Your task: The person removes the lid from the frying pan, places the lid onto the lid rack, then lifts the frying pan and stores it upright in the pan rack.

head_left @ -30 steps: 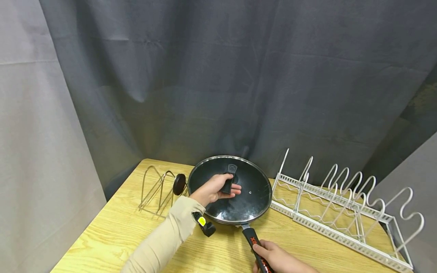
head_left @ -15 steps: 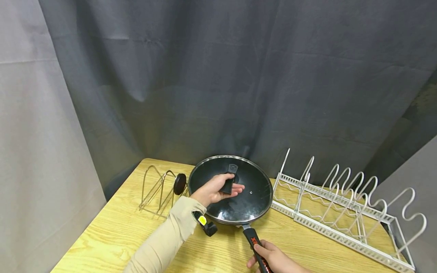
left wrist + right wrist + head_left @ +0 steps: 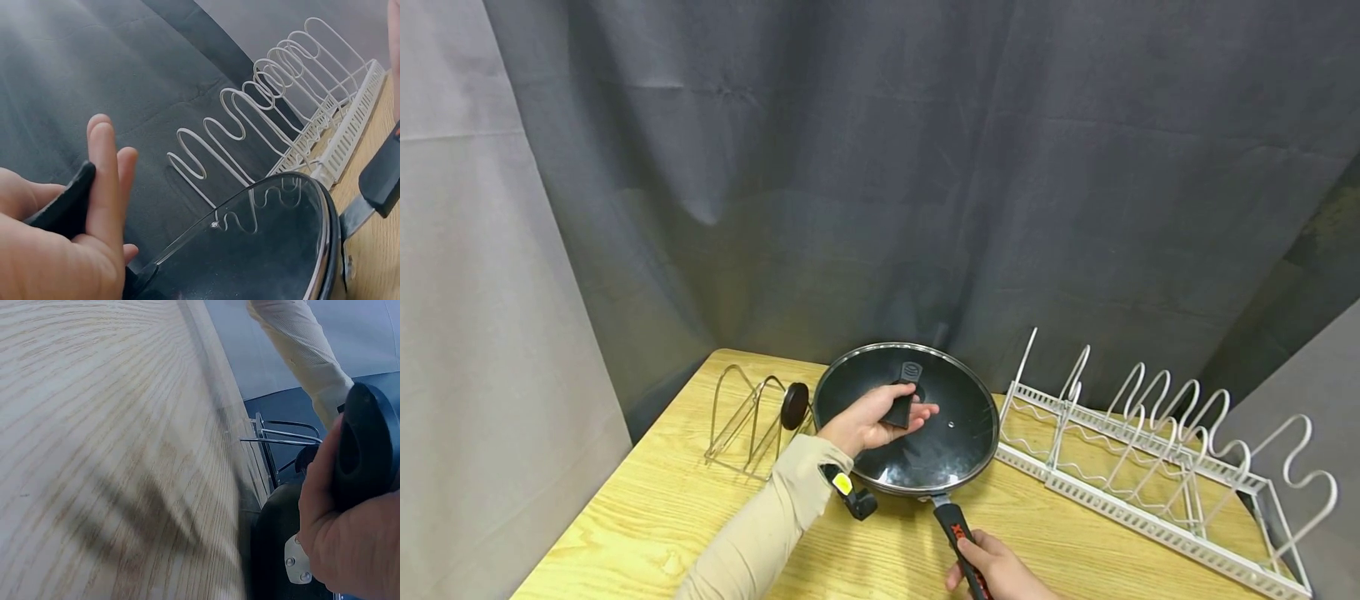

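Note:
A dark frying pan (image 3: 275, 534) with a glass lid (image 3: 951, 454) on it stands on the wooden table. My left hand (image 3: 872, 417) holds the lid's black handle (image 3: 911, 372), thumb on the near side and the fingers reaching out past the other side. In the left wrist view, the handle lies between thumb and fingers, which point fairly straight. My right hand (image 3: 1000, 571) grips the black pan handle (image 3: 953, 523), which has red lettering and angles toward the front of the table. From the right wrist view, its end shows a hanging hole.
Left of the pan is a small metal wire rack (image 3: 714, 417), with a dark brown oval knob (image 3: 794, 406) at its right end. A long white rack (image 3: 1150, 522) with wavy wire dividers stands right of the pan. Grey curtains (image 3: 880, 167) hang behind the table (image 3: 647, 517).
Almost nothing moves. The left hand's fingertips extend slightly farther right past the lid handle, and the right hand's fingers show a little more left of the pan handle.

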